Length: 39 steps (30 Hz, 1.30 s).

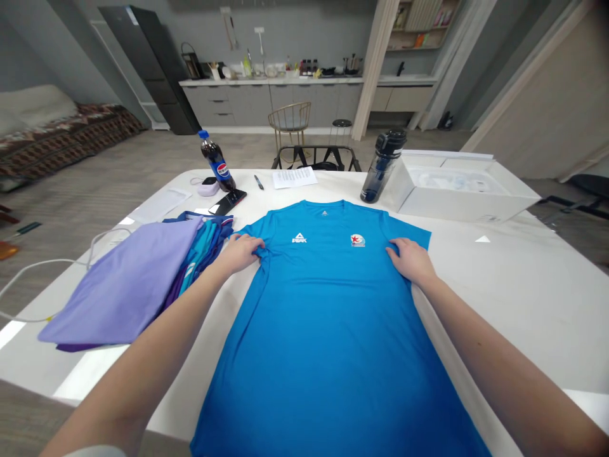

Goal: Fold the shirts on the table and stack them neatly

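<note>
A blue T-shirt point(328, 330) lies spread face up on the white table, its collar at the far side and its lower part running out of view at the bottom. White lettering and a small round badge show on its chest. My left hand point(242, 251) is closed on the shirt at the left armpit, where the cloth bunches. At the right armpit, my right hand point(410, 259) rests on the shirt with its fingers bent and pressed together; whether cloth is pinched there is hard to see.
A stack of folded shirts, lavender one point(137, 279) on top, lies left. Beyond are a cola bottle point(217, 162), phone point(228, 202), pen point(259, 183), paper point(295, 178), dark water bottle point(382, 168) and white box point(461, 200). A white cable point(61, 261) crosses the table's left edge.
</note>
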Each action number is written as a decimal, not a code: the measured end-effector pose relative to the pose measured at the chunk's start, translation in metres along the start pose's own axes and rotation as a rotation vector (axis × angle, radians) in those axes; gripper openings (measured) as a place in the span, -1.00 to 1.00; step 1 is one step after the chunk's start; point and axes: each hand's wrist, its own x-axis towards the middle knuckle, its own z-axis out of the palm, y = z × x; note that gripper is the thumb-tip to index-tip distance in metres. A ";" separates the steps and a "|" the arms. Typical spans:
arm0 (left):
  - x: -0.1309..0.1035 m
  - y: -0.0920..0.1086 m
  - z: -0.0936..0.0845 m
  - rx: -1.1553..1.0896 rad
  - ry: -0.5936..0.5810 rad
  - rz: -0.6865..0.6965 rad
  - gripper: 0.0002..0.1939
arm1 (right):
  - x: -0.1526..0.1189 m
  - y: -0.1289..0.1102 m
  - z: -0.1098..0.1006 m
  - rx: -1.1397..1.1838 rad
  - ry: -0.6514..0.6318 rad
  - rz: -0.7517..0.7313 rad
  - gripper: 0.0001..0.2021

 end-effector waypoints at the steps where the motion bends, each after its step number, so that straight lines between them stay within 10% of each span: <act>1: -0.007 0.000 0.000 0.062 0.007 -0.020 -0.66 | -0.002 -0.002 0.000 -0.020 0.011 0.033 -0.51; 7: -0.062 0.008 -0.003 0.273 -0.014 -0.296 -0.67 | -0.037 0.018 -0.001 -0.154 -0.030 0.153 -0.44; 14: -0.027 0.050 0.002 0.069 0.129 -0.083 -0.45 | -0.061 0.010 -0.008 -0.174 0.068 0.138 -0.41; 17: -0.027 0.067 0.006 0.099 -0.014 -0.295 -0.28 | -0.064 -0.002 -0.012 -0.057 -0.040 -0.006 -0.36; 22: -0.038 0.064 0.001 0.144 -0.071 -0.503 -0.20 | -0.069 -0.001 -0.018 -0.135 -0.076 0.193 -0.30; 28: 0.049 0.044 0.005 -0.005 0.098 -0.201 -0.32 | 0.004 -0.017 -0.012 0.019 -0.022 0.015 -0.36; 33: 0.136 0.039 0.032 -0.156 0.056 -0.338 -0.27 | 0.081 -0.048 0.012 0.166 -0.174 0.077 -0.31; 39: 0.167 0.028 0.052 -0.143 0.120 -0.361 -0.25 | 0.114 -0.045 0.036 0.110 -0.175 0.176 -0.25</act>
